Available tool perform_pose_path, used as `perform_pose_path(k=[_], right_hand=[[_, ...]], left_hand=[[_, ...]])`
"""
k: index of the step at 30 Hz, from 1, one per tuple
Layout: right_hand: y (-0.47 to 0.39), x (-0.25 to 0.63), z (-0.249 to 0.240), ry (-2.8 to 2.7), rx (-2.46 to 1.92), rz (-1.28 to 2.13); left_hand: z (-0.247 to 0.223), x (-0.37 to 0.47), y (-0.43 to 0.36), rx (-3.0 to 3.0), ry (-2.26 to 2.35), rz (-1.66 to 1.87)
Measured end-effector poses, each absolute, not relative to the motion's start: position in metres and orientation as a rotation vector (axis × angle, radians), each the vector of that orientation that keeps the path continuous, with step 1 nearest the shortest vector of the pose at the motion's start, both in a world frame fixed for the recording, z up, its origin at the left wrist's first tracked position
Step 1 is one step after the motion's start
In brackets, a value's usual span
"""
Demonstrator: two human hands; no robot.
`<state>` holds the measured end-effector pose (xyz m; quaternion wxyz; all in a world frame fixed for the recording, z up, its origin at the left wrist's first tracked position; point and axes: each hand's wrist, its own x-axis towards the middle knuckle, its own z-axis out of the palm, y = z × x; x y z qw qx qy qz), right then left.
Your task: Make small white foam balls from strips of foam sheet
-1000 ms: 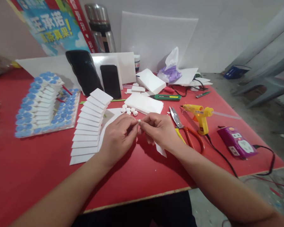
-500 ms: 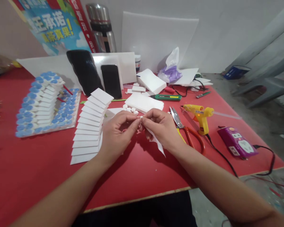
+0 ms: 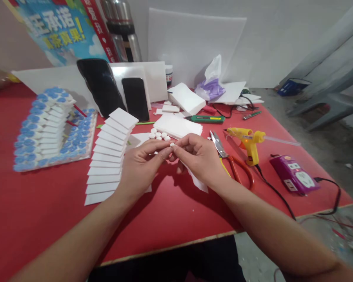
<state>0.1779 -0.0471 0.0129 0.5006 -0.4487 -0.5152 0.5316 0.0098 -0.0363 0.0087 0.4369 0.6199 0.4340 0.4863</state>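
Note:
Above the red table (image 3: 170, 219), my left hand (image 3: 141, 164) and my right hand (image 3: 198, 158) meet at the fingertips, both pinching a small white piece (image 3: 172, 145). A strip of white paper (image 3: 197, 181) hangs under my right palm, its upper part hidden by the hand. Just behind the fingers lie several small white rolled pieces (image 3: 159, 135) and a stack of white paper (image 3: 179, 126). Left of my left hand, a curved stair of white cards (image 3: 106, 166) stands close to my wrist.
Red-handled scissors (image 3: 238, 168), a yellow glue gun (image 3: 248, 143) and a purple power box (image 3: 294, 175) are on the right. A green cutter (image 3: 207, 119) lies behind. Two phones (image 3: 101, 84) (image 3: 135, 100) lean at the back; a blue-and-white model (image 3: 53, 129) stands left.
The view has shifted slightly. My fingers have turned the small white piece a little, and the paper strip under my right hand hangs differently.

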Motion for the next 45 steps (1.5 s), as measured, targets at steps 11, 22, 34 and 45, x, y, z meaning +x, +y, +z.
perform_pose_path(k=[11,22,34,45], right_hand=[[-0.047,0.182,0.014,-1.384,-1.166,1.232],[-0.033,0.193,0.020,-0.844,-0.924,2.029],[-0.031,0.196,0.018,-0.781,-0.945,2.041],[-0.046,0.179,0.020,-1.146,-1.195,1.375]], left_hand=[[0.010,0.009,-0.035,1.388,1.089,1.145],[0.010,0.006,-0.032,1.330,1.074,1.216],[0.012,0.007,-0.035,1.354,1.087,1.193],[0.010,0.015,-0.046,1.835,1.198,1.332]])
